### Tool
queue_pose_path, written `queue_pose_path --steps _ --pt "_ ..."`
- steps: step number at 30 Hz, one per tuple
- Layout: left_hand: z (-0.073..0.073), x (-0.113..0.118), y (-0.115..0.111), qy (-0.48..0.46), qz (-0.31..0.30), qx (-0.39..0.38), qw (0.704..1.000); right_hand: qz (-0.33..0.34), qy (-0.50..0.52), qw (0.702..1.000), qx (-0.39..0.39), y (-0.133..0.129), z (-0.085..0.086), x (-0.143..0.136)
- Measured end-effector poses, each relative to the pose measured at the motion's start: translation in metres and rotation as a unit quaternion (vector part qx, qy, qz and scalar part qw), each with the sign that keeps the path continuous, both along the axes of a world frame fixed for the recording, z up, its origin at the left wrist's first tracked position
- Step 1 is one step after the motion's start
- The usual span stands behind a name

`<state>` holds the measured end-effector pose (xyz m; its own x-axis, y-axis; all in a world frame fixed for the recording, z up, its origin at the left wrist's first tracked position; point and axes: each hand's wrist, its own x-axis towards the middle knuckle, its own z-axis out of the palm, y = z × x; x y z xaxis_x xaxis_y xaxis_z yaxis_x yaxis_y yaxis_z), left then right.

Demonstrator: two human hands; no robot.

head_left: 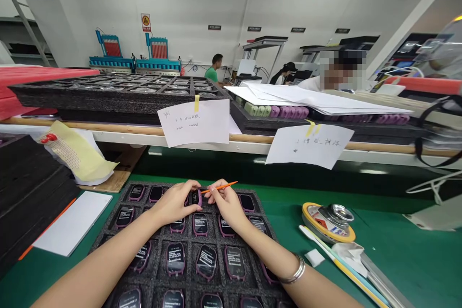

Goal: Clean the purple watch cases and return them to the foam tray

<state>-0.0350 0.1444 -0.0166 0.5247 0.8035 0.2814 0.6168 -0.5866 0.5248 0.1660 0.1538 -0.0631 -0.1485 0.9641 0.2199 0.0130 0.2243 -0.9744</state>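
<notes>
A purple-cased smartwatch body (pixel 195 198) is tilted up in my left hand (pixel 178 202), thumb and fingers closed around its edges. My right hand (pixel 225 200) pinches a thin orange pointed stick (pixel 227 186), whose left end meets or nearly meets the watch's side. Both hands are over the far rows of a black foam tray (pixel 212 192). Several more watch bodies lie in its square pockets, such as one watch (pixel 200 224) just below my hands. Many of their screens are lit with small white text. My forearms cover part of the tray.
Right of the tray on the green table (pixel 382 211) lie a round yellow-rimmed container (pixel 328 221), a toothbrush-like stick (pixel 339 262) and tweezers (pixel 378 274). A white board (pixel 74 224) and stacked black foam (pixel 32 202) stand left. A shelf edge (pixel 249 139) with taped notes crosses ahead; people sit beyond.
</notes>
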Motion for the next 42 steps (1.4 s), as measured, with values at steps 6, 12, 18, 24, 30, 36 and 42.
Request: queue_pose_path --steps 6,12,18,24,30,36,42 --pt "0.004 -0.001 -0.002 0.004 -0.009 0.023 1.0 0.004 -0.021 1.0 0.01 -0.001 0.001 0.0" --pt "0.018 0.016 -0.022 0.058 -0.103 0.046 0.992 0.001 -0.042 0.999 0.017 -0.002 0.0 0.002" --pt "0.018 0.016 -0.041 0.103 -0.118 0.065 0.986 0.0 -0.053 0.998 0.023 -0.003 0.001 0.003" --pt "0.005 0.0 -0.06 0.065 -0.036 0.052 0.996 0.008 -0.046 0.999 0.026 -0.004 0.007 0.002" --pt "-0.007 0.0 -0.064 0.03 -0.017 0.037 0.999 0.004 -0.012 1.0 0.022 -0.027 0.023 0.002" --pt "-0.005 0.001 -0.061 0.023 -0.016 0.02 0.999 0.031 0.014 0.999 -0.03 -0.056 0.026 0.002" --pt "-0.004 0.001 -0.062 0.015 0.014 -0.003 1.0 0.041 0.015 0.998 -0.054 -0.057 0.023 0.002"
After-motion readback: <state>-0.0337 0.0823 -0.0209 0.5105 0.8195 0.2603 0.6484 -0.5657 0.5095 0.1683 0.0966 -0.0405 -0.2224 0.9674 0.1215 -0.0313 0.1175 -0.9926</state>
